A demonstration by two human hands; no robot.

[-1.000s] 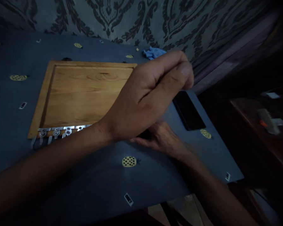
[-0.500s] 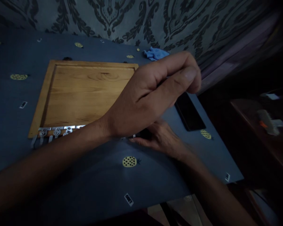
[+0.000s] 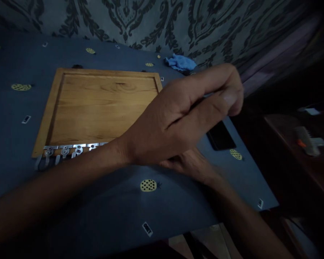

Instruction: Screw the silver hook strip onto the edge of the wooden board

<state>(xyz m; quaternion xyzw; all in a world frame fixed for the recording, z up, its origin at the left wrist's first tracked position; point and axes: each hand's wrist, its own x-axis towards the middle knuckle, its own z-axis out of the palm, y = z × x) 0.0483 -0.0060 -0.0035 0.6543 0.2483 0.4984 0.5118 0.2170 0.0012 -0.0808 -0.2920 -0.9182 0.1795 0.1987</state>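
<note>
My left hand (image 3: 183, 115) is raised over the right side of a framed wooden board (image 3: 97, 108). Its thumb lies against the curled fingers, and whatever they hold, if anything, is hidden. Behind and below it, my right hand (image 3: 196, 163) sits low near the board's front right corner, its fingers mostly covered by the left hand. A row of metal hooks (image 3: 78, 148) on small screwed plates runs along the board's near edge; the right part of that row is out of sight behind my left arm.
A black phone (image 3: 221, 136) lies on the blue patterned tablecloth (image 3: 102, 216) at the right. A crumpled blue cloth (image 3: 181, 63) rests near the wall at the back. Beyond the table's right edge, a dark surface holds an orange and grey item (image 3: 306, 140).
My left hand has shifted right and slightly down, baring more of the board's right edge and another hook plate. My right hand has moved a little right and is more covered.
</note>
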